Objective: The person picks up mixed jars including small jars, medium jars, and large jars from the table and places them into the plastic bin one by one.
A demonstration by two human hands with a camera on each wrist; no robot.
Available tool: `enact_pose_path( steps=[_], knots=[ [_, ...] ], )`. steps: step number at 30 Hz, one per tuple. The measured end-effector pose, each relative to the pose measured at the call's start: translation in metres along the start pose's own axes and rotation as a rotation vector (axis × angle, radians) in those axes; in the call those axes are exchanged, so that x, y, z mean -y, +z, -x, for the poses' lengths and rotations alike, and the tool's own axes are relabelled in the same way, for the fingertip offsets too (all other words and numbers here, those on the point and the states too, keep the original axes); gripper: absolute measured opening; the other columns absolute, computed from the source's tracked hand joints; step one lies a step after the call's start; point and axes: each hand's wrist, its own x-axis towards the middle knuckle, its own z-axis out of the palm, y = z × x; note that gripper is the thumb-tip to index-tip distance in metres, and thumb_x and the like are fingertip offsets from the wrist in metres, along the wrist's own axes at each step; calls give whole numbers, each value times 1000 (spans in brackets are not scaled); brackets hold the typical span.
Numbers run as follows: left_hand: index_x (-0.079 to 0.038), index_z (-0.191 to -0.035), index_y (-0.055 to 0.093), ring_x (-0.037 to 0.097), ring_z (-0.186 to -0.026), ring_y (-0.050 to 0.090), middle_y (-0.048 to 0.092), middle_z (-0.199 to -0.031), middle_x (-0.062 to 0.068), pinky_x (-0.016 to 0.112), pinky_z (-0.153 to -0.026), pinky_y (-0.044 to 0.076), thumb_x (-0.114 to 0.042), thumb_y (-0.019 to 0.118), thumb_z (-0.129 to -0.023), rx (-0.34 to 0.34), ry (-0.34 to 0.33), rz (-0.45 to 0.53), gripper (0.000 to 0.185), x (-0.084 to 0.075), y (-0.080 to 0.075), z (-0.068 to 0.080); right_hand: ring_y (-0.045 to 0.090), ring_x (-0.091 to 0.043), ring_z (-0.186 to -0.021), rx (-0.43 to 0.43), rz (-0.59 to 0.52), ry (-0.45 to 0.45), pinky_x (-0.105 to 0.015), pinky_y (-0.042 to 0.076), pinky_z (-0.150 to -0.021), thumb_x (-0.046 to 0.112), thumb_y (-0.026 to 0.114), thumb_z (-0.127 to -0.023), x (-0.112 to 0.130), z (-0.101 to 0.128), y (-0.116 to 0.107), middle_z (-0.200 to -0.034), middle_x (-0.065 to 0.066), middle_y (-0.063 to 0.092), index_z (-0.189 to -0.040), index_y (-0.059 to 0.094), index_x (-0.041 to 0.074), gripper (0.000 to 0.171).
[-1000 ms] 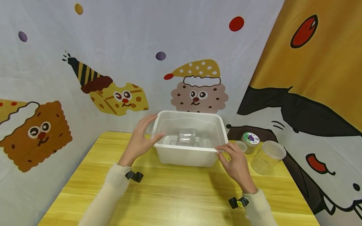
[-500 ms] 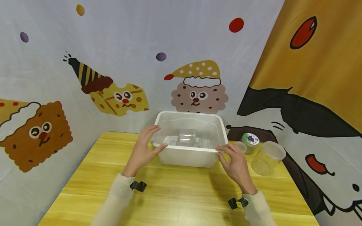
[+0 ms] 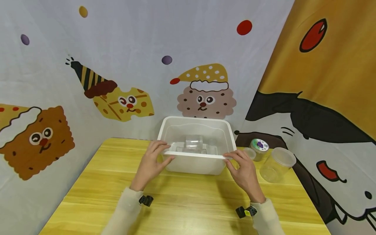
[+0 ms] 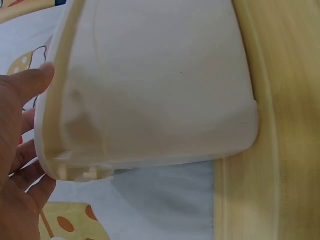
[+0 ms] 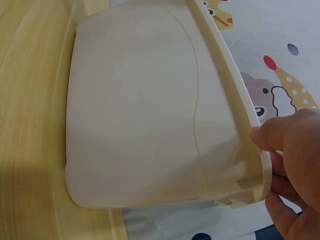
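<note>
A white plastic bin (image 3: 191, 164) stands at the back middle of the yellow wooden table (image 3: 182, 202). Inside it lies a small clear container (image 3: 194, 143). My left hand (image 3: 152, 160) grips the bin's near left corner, thumb under the rim and fingers over it. My right hand (image 3: 242, 168) holds the near right corner the same way. The left wrist view shows the bin's wall (image 4: 165, 85) with my left hand (image 4: 17, 145) curled at its rim. In the right wrist view the bin (image 5: 140, 115) fills the frame, my right hand (image 5: 292, 165) at its corner.
To the right of the bin stand a clear jar (image 3: 277, 164) with a pale lid, a small jar with a grape sticker on its lid (image 3: 259, 148) and a small round tub (image 3: 250, 152). Printed cloth backdrops close in the table behind and at the right.
My left hand has come down from the bin's far left side to its near left corner and taken hold of the rim. The right hand has stayed at its corner.
</note>
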Motion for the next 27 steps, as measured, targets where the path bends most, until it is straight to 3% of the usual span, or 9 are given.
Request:
enact_pose_path(
  steps=[12,19,27],
  knots=[
    [-8,-103,78,16,-94,56,65,-96,1,30,-80,54,-20,84,-86,-82,32,-11,21,1,7,6,59,-17,-92,-5,6,-6,-34,49,-78,5,83,-85,-1,0,2,-99,3,70,-104,79,16,22],
    [-8,-104,79,16,-94,56,64,-94,-1,27,-83,51,-21,82,-88,-90,1,15,21,2,8,7,59,-16,-93,-4,19,-7,-34,49,-79,6,83,-85,1,0,2,-100,3,70,-105,78,16,22],
    [-8,-101,79,17,-92,57,66,-92,1,26,-83,49,-16,84,-84,-124,29,62,19,5,11,6,61,-19,-100,41,46,-1,-42,53,-83,9,84,-85,4,-1,-3,-104,1,70,-107,77,14,23]
  ],
)
